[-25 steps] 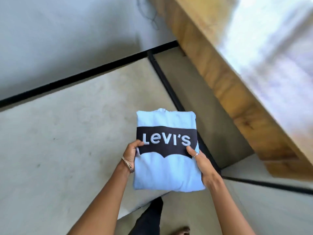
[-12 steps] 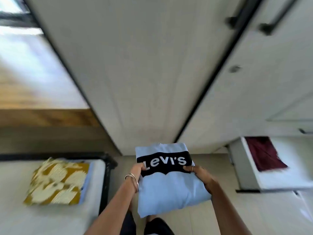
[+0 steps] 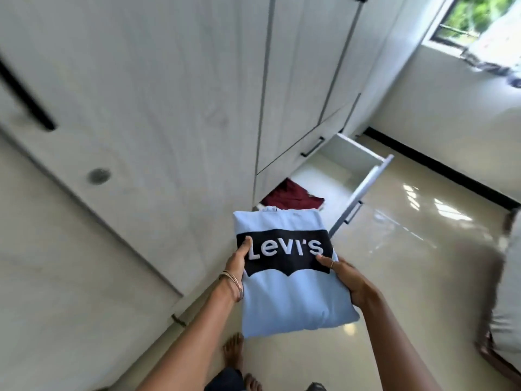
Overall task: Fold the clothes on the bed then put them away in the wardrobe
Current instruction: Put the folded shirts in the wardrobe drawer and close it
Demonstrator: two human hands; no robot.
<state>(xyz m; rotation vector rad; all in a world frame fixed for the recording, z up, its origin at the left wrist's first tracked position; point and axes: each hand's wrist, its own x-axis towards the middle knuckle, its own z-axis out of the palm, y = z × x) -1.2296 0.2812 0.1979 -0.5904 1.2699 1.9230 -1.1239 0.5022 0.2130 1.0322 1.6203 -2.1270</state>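
The folded light-blue sweatshirt (image 3: 290, 294) is held in the air, logo panel up, short of the open drawer (image 3: 358, 190) at the base of the wardrobe (image 3: 169, 108) and above the floor. The left hand (image 3: 238, 262) grips its left edge, thumb curled over the dark panel; the right hand (image 3: 348, 277) grips the right edge, thumb on top, fingers beneath.

Risks, as judged from here. The grip sits on the upper half only — the lower half hangs unsupported and could sag open, undoing the fold during the lowering. The drawer front (image 3: 361, 196) stands between the sweatshirt and the drawer's bare interior; a low approach could catch the hem on it. A maroon garment (image 3: 290, 194) already lies in the drawer's near corner, so a careless drop could land askew on it.

Surroundings: the drawer is the wardrobe's lowest, pulled well out. Beyond the drawer runs a glossy cream floor (image 3: 408, 263) with a dark skirting line; above and beyond it, a window (image 3: 476, 15). The bed edge (image 3: 507, 320) is to the drawer's right — blurred. Bare feet stand below the sweatshirt.
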